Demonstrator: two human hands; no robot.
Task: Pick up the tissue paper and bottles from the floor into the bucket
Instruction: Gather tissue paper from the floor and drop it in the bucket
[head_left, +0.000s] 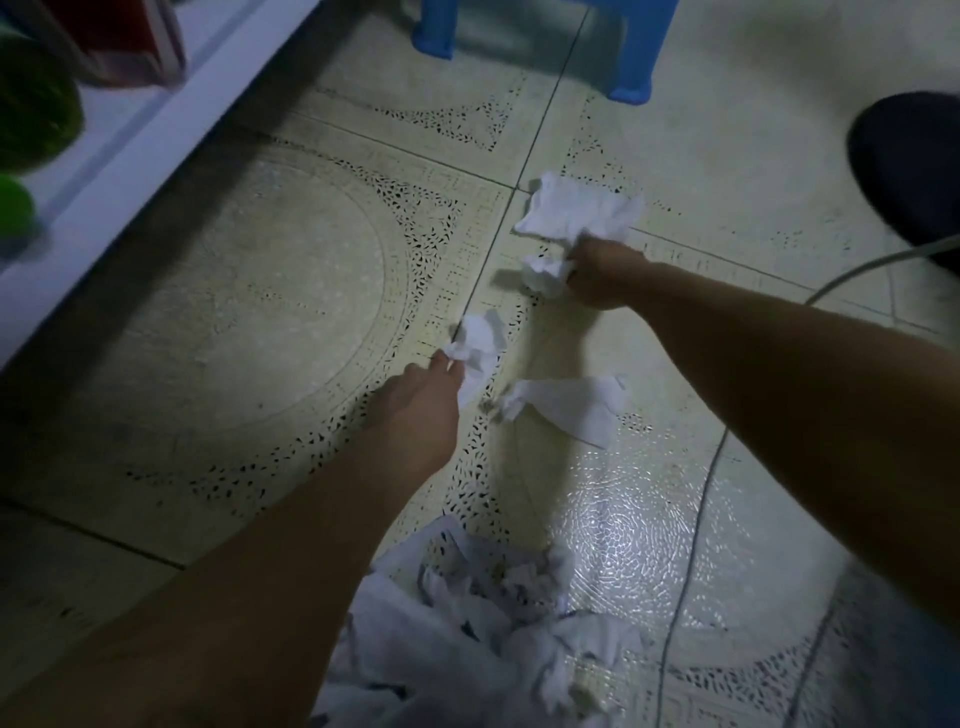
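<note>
Left hand: the left hand (415, 410) reaches low over the floor, fingers pinched closed on a crumpled wad of tissue (478, 345), soft, white and creased into irregular folds.
Right hand: the right hand (602, 278) is closed in a loose fist around a small scrunched tissue (545, 273); its knuckles touch the near edge of a larger tissue sheet (576, 210).
Larger sheet: thin, white, roughly rectangular, wrinkled and half flattened against the tile, lying across a grout line.
Loose tissue: a third piece of tissue (566, 408) lies on the floor between the two forearms, twisted to a point at its left end and fanning out flat to the right; neither hand touches it.
Bucket: a container (441, 540) at the bottom edge holds a heap of crumpled white tissue (493, 623); its rim looks pale and perforated, but blur keeps its material unclear.
Floor: glazed cream floor tiles (260, 291) with dark grout lines, a large ring motif and speckled black border patterning; a glossy pebbled glare shows at lower right.
Room: dim light; a blue plastic stool (631, 62) stands at the top, a white ledge (130, 140) runs along the left, a thin cable (691, 545) trails over the tiles at right, and a dark rounded object (914, 166) sits at the right edge.
Bottles: I cannot tell where any are.
</note>
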